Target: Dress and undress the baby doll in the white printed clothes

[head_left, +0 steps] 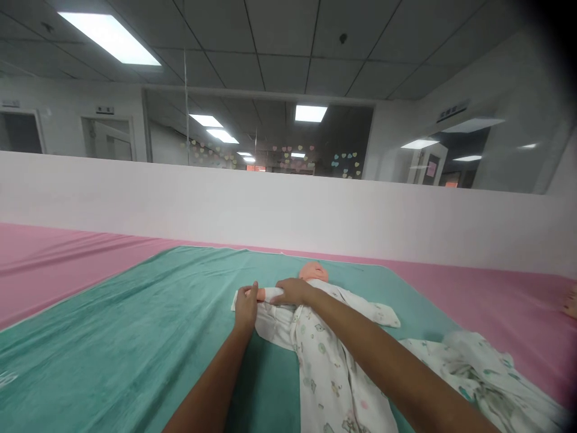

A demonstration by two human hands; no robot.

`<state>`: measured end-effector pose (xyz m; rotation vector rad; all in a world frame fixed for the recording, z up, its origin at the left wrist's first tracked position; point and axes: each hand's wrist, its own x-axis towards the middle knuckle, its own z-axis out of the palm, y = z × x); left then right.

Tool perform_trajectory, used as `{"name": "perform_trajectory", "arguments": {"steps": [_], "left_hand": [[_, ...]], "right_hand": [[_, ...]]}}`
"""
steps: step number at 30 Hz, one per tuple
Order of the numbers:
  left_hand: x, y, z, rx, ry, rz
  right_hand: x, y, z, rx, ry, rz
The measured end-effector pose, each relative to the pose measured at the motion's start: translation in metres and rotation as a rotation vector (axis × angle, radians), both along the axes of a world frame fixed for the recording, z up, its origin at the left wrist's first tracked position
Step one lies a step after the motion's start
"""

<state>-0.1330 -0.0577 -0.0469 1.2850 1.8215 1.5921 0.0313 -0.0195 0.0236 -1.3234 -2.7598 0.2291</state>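
A baby training doll lies on its back with its peach vinyl head (313, 272) at the far end of a teal towel (130, 325). It wears a white printed sleepsuit (327, 361). One doll arm (261, 293) is stretched out to the left, and my left hand (246, 308) closes around its end. My right hand (293, 291) grips the gathered white sleeve (273, 294) just beyond that, close to the doll's shoulder. The doll's other sleeve (381, 314) lies flat to the right, and my right forearm hides part of the suit.
A loose printed cloth (478, 370) lies in a heap at the lower right. The towel rests on a pink mattress (58, 264) backed by a low white partition (270, 207). A small peach object (570, 302) sits at the right edge.
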Motion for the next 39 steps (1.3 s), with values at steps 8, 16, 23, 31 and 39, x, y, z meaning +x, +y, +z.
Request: {"name": "perform_trajectory", "arguments": {"steps": [8, 16, 23, 31, 39], "left_hand": [[-0.004, 0.000, -0.002, -0.102, 0.231, 0.070], [0.001, -0.007, 0.000, -0.135, 0.486, 0.003], [0.002, -0.009, 0.001, -0.161, 0.581, -0.011], [0.001, -0.007, -0.002, -0.163, 0.623, 0.008], [0.002, -0.004, -0.001, -0.180, 0.674, 0.029]], "right_hand": [[-0.049, -0.022, -0.034, 0.070, 0.084, -0.037], [0.005, -0.017, -0.013, 0.040, 0.381, -0.104], [0.072, -0.036, -0.003, 0.132, 0.498, -0.236], [0.144, -0.048, -0.036, 0.128, 0.487, -0.359], [0.242, -0.055, -0.081, 0.220, 0.248, -0.607]]}}
